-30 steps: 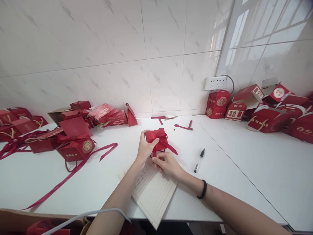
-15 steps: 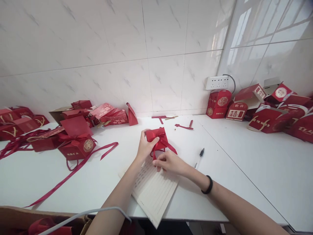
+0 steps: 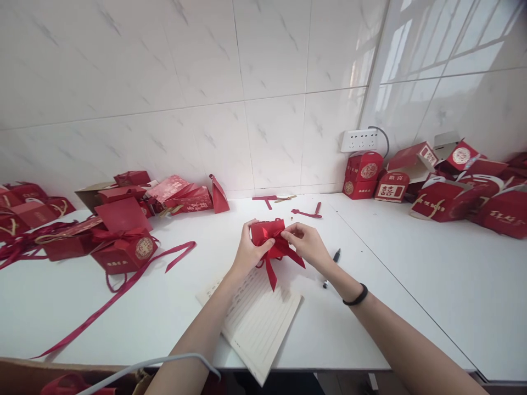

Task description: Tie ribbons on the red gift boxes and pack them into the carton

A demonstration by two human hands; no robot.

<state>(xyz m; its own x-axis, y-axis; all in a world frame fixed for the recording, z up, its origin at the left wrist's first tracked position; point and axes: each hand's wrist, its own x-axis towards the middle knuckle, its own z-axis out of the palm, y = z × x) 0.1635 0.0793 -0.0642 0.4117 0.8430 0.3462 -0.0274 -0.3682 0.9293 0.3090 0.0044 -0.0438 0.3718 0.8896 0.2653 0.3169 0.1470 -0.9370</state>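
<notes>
A small red box (image 3: 258,232) with a red ribbon bow (image 3: 276,241) is held above a lined notepad (image 3: 263,323). My left hand (image 3: 250,249) grips the box from its left side, with the thumb pressed on the middle of the bow. The fingertips of my right hand (image 3: 305,244) pinch the bow's right part. Two ribbon tails hang down from the bow toward the pad. A black-capped pen (image 3: 336,255) lies partly behind my right wrist.
Red boxes (image 3: 123,252) and a long loose ribbon (image 3: 119,296) lie on the left. More red boxes (image 3: 448,197) stand at the right, near a power strip (image 3: 359,141). Dark red strips (image 3: 307,213) lie near the wall. A pale cable (image 3: 164,359) crosses the front left.
My right hand has moved up from the lower ribbon tail to the bow's right side. The ribbon tails now hang freely. The view has shifted slightly.
</notes>
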